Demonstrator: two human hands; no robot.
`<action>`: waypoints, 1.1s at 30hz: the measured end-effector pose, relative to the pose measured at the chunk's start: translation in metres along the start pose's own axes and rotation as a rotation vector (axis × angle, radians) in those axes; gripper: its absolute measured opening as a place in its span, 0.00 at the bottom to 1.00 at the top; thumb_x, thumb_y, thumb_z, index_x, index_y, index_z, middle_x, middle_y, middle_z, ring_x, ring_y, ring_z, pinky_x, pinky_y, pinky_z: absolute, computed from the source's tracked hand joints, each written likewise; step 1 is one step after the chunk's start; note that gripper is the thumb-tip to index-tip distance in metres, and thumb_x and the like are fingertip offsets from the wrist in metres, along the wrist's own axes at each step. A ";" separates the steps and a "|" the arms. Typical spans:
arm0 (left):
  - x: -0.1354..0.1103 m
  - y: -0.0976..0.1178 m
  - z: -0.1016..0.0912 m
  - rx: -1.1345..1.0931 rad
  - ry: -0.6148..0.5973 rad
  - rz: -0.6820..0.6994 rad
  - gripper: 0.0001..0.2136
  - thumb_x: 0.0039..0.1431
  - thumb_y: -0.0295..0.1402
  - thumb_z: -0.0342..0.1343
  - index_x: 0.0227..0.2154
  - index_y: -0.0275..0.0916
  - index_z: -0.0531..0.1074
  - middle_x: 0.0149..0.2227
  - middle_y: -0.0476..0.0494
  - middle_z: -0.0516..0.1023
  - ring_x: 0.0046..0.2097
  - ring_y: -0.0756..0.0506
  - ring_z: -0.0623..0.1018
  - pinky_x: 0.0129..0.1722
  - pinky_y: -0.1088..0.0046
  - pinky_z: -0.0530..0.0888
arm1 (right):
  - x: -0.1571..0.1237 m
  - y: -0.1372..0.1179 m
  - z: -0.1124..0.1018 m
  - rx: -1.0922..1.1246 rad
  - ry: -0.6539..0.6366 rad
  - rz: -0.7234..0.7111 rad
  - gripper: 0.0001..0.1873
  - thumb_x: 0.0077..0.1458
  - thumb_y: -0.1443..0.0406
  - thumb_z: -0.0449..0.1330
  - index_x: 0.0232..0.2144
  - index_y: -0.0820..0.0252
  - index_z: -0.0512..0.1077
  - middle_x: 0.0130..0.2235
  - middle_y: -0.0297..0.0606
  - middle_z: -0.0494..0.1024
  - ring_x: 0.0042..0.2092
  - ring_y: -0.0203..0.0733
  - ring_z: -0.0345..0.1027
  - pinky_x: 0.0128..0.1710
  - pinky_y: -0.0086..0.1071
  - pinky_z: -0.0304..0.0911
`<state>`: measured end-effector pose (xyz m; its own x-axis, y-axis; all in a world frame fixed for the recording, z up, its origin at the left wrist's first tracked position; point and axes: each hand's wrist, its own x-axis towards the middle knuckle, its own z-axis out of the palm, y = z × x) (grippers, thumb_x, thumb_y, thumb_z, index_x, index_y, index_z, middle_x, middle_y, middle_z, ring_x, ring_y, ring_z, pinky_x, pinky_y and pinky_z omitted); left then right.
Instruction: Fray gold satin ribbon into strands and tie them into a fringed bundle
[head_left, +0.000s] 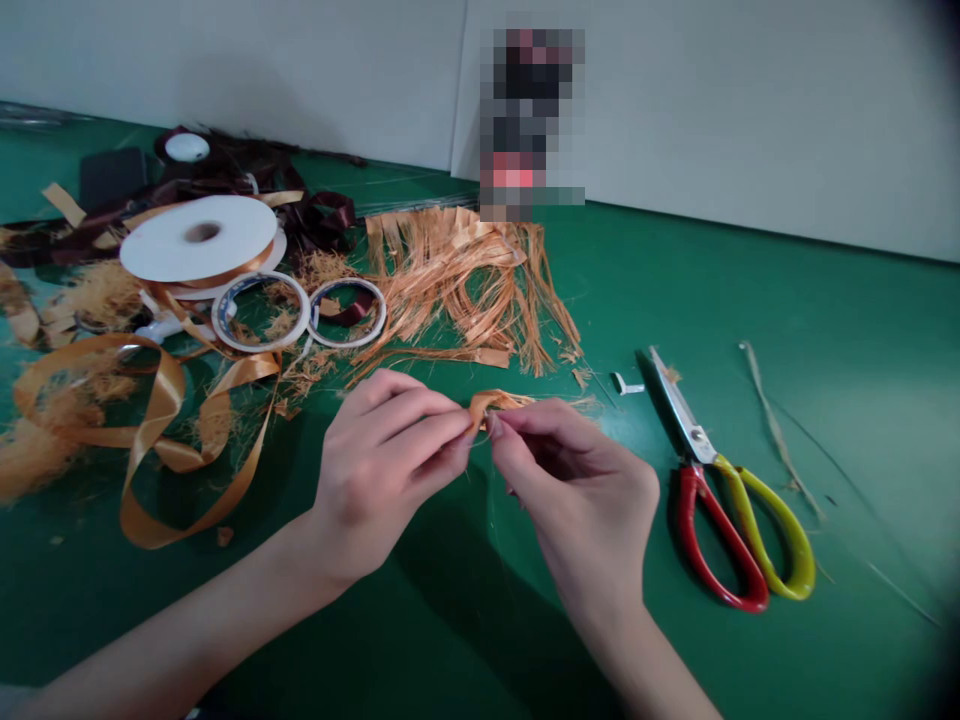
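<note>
Gold satin ribbon scrap (495,402) pinched betw. fingertips of L hand (379,470) and R hand (581,500), held just above green counter (862,450), nr. frayed ribbon strands (465,290). Fraying step apparently in hand; next pull judged to need fine pinch.

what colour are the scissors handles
The scissors have a red handle and a yellow-green handle, as the head view shows.

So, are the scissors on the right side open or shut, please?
Shut: the scissors lie with both blades closed together along their length.
</note>
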<state>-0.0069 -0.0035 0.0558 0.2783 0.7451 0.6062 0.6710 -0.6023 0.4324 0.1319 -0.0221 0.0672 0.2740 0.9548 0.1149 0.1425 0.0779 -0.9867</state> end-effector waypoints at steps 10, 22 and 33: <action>0.004 0.006 -0.002 -0.248 -0.045 -0.188 0.06 0.56 0.24 0.59 0.26 0.39 0.75 0.27 0.49 0.79 0.33 0.49 0.73 0.34 0.71 0.72 | 0.001 0.000 0.001 -0.070 -0.027 -0.102 0.05 0.47 0.73 0.61 0.22 0.62 0.74 0.24 0.33 0.73 0.23 0.30 0.65 0.19 0.24 0.63; -0.001 0.006 -0.004 -0.492 -0.138 -0.529 0.05 0.57 0.29 0.59 0.26 0.41 0.75 0.29 0.51 0.77 0.34 0.49 0.74 0.35 0.73 0.71 | -0.004 0.002 0.002 -0.353 0.009 -0.364 0.06 0.48 0.74 0.61 0.25 0.59 0.73 0.27 0.31 0.74 0.20 0.27 0.62 0.18 0.24 0.64; -0.003 0.002 -0.004 -0.304 -0.143 -0.383 0.05 0.59 0.28 0.56 0.27 0.39 0.73 0.30 0.50 0.77 0.35 0.49 0.74 0.35 0.74 0.72 | -0.006 0.005 0.007 -0.316 -0.035 -0.344 0.06 0.49 0.75 0.60 0.25 0.61 0.71 0.27 0.31 0.73 0.22 0.27 0.63 0.19 0.22 0.63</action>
<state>-0.0093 -0.0081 0.0582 0.1567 0.9478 0.2777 0.5188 -0.3182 0.7934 0.1246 -0.0255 0.0608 0.1284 0.8983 0.4201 0.5040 0.3057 -0.8078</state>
